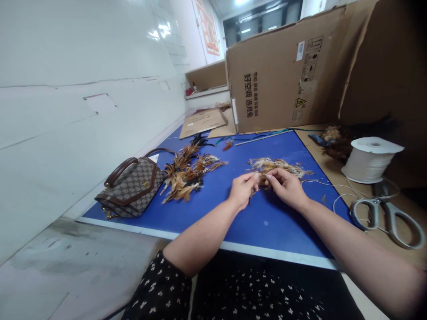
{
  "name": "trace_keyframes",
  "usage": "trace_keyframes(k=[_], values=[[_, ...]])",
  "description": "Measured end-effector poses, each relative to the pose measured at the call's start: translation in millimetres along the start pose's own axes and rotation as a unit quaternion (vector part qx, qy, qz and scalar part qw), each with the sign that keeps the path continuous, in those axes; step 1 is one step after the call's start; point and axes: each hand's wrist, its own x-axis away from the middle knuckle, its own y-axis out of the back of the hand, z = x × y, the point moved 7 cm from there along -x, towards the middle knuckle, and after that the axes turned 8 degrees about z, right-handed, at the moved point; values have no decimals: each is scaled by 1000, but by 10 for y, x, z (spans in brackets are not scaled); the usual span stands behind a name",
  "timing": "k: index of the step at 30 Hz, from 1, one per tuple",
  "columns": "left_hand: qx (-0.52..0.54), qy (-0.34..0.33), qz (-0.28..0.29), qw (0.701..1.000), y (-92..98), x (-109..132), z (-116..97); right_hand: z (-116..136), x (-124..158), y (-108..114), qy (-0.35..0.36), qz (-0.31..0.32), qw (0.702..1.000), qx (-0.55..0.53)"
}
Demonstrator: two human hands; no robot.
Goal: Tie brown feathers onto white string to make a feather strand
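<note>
Well right of the handbag (133, 190), the left hand (243, 190) and right hand (286, 187) both pinch pale feathers (268, 165). Brown feathers (182, 171) lie just beside the handbag.

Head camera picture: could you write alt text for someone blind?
A person's left hand and right hand pinch at brown and cream feathers over a blue tabletop. A patterned handbag and another feather bunch are to the left; a white spool and scissors to the right, a cardboard box behind.

The mottled brown-and-cream feathers (296, 169) are partly hidden by the bare left hand (244, 189) and bare right hand (287, 186), and the large brown cardboard box (280, 89) is cropped at the top.
</note>
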Motion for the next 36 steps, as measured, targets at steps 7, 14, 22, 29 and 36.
trace_keyframes(k=[7,14,22,29,36], values=[[-8,-16,36,999,-96,1,19,54,-4,-82,-34,23,994,-102],[-3,-18,60,998,-154,13,-15,88,-12,-84,-45,6,987,-154],[17,8,63,998,-185,22,1,73,-5,-136,-34,-3,983,-178],[22,13,32,999,-160,23,-2,105,2,-183,-32,4,981,-193],[19,13,14,1000,-152,44,-6,78,1,-139,-39,-14,980,-195]])
